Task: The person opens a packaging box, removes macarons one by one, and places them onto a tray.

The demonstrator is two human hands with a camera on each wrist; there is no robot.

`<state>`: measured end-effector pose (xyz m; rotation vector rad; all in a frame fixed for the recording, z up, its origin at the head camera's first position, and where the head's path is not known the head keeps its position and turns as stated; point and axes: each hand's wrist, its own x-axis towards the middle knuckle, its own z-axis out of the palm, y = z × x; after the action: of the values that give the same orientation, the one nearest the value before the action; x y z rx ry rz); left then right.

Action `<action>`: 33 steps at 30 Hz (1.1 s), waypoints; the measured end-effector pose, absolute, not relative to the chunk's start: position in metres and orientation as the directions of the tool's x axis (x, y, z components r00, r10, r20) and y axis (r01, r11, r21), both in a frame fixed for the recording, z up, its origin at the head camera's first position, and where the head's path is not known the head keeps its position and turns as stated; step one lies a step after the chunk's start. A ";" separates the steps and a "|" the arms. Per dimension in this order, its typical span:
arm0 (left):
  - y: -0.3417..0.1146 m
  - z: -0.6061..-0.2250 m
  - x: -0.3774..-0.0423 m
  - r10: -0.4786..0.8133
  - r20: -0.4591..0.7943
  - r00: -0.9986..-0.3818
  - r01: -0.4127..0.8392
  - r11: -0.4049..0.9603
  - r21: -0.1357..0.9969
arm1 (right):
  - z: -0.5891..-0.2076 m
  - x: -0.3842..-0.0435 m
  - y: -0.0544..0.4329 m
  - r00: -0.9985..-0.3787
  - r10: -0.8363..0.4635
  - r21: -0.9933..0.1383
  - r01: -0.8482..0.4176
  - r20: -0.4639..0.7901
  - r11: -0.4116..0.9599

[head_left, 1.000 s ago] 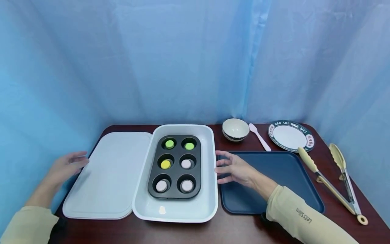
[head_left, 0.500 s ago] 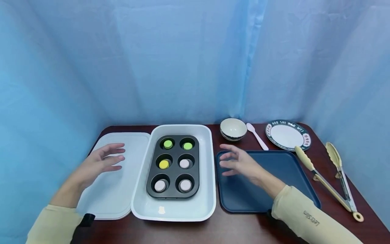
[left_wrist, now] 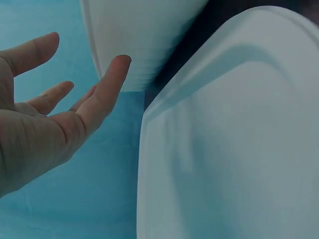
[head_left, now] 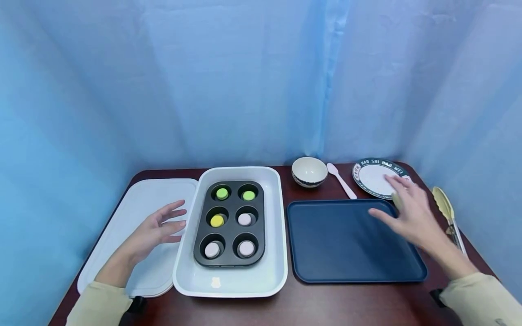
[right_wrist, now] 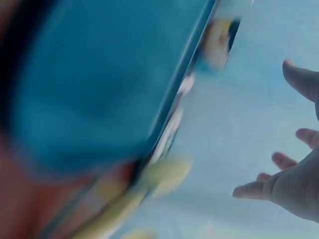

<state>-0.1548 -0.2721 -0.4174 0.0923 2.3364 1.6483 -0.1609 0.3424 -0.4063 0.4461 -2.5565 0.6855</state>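
My left hand (head_left: 152, 233) hovers over a white tray-like board (head_left: 134, 199), fingers spread, near the left rim of a deep white basin (head_left: 228, 287). In the left wrist view its fingers hold nothing. My right hand (head_left: 416, 222), slightly blurred, is above the right end of a dark blue tray (head_left: 338, 244). Its thumb and fingers are apart and hold nothing; it partly hides the yellow-tipped tongs (head_left: 444, 203) and overlaps a green-rimmed plate (head_left: 373, 178). Inside the basin lies a dark muffin tin (head_left: 230, 233). Small round green, yellow (head_left: 217, 221) and whitish pieces sit in its cups.
A small bowl (head_left: 309, 171) and a pink spoon (head_left: 341, 182) lie behind the blue tray. Light blue curtains (head_left: 236, 81) close off the back and sides of the dark brown table (head_left: 326, 303).
My right hand has left the basin's right side and moved right, toward the tongs and plate. My left hand has moved right from the board's outer edge to near the basin.
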 end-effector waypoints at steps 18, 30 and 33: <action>-0.261 -0.429 -0.156 0.213 -0.220 -0.952 -0.146 0.319 0.937 | -0.468 -0.097 0.477 -0.971 0.196 -0.294 0.148 0.139 0.944; -0.265 -0.426 -0.155 0.205 -0.257 -0.944 -0.177 0.341 0.923 | -0.466 -0.113 0.474 -0.987 0.154 -0.231 0.140 0.047 0.963; -0.264 -0.424 -0.154 0.214 -0.257 -0.942 -0.170 0.356 0.919 | -0.466 -0.111 0.472 -0.980 0.198 -0.203 0.191 0.014 0.960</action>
<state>-0.1543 -0.2645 -0.4239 0.0392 2.2900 1.6125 -0.1108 0.4720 -0.4663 -0.3056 -3.0766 0.3129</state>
